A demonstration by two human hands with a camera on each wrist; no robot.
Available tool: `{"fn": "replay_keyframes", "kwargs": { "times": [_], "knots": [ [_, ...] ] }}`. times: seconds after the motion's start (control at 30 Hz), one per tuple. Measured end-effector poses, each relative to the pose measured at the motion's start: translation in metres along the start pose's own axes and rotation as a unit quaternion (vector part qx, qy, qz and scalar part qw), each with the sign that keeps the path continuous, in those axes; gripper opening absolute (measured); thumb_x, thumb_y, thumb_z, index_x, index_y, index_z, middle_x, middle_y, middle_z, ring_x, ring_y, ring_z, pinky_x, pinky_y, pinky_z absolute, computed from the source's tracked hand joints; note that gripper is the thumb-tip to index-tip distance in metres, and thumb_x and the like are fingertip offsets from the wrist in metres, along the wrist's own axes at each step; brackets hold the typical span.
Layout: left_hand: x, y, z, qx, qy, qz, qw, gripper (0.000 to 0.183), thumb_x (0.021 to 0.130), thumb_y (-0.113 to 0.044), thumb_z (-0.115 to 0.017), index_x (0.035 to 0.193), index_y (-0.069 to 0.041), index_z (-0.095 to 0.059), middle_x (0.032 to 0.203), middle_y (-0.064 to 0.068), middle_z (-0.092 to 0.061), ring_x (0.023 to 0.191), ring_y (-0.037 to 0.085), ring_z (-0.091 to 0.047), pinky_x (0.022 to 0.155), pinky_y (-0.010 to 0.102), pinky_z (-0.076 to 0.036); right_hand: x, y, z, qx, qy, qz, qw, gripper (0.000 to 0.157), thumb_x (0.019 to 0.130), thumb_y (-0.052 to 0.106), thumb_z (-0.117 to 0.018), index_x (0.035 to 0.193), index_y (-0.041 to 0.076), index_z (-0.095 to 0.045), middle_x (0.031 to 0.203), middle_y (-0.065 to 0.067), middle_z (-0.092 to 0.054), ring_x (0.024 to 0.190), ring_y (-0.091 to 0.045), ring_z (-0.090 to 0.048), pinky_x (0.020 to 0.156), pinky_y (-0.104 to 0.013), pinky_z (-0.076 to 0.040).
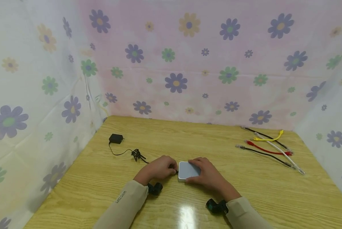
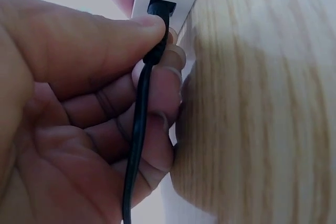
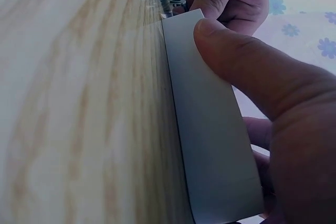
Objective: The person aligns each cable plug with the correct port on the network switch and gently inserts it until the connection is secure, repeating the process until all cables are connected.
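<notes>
On the table lies a small square white box with a grey top [image 1: 187,171]. My right hand [image 1: 206,173] grips it from the right, thumb along the near side and fingers at the far side. At its left side my left hand [image 1: 161,167] pinches a black cable plug [image 2: 156,38] between thumb and index finger. In the left wrist view the plug's tip sits at the dark socket [image 2: 163,6] in the box's side wall. The plug's cord [image 2: 136,129] runs back across the left palm.
A black power adapter [image 1: 116,138] lies at the left, its cord bundled [image 1: 136,154] partway. At the right lie several short network cables: a yellow one [image 1: 266,139], a red one [image 1: 266,150], a white one [image 1: 285,154] and black ones [image 1: 269,155]. Flowered cloth [image 1: 188,63] surrounds the wooden table [image 1: 171,133].
</notes>
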State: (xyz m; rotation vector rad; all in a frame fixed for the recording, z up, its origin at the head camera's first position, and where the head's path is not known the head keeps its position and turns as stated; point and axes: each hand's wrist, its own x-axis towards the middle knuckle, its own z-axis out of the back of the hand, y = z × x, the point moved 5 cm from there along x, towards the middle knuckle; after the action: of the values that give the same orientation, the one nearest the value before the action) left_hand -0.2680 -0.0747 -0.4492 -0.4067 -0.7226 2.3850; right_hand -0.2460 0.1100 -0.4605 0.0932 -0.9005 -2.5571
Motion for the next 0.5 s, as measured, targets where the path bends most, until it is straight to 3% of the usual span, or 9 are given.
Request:
{"fn": "replay_keyframes", "kwargs": {
  "times": [0.5],
  "knots": [
    [-0.0032, 0.0004, -0.0066, 0.008, -0.043, -0.017, 0.9989, 0.012, 0.095, -0.011, -0.061, 0.086, -0.016, -0.067, 0.081, -0.007, -0.062, 0.069, 0.006, -0.051, 0.068, 0.025, -0.044, 0.0005, -0.0012, 0.0005, 0.007, 0.005, -0.006, 1.0, 0.074, 0.073, 0.052, -0.081, 0.134, 0.016, -0.059, 0.128, -0.004, -0.057, 0.109, -0.021, -0.053, 0.082, -0.038, -0.046]
  ]
}}
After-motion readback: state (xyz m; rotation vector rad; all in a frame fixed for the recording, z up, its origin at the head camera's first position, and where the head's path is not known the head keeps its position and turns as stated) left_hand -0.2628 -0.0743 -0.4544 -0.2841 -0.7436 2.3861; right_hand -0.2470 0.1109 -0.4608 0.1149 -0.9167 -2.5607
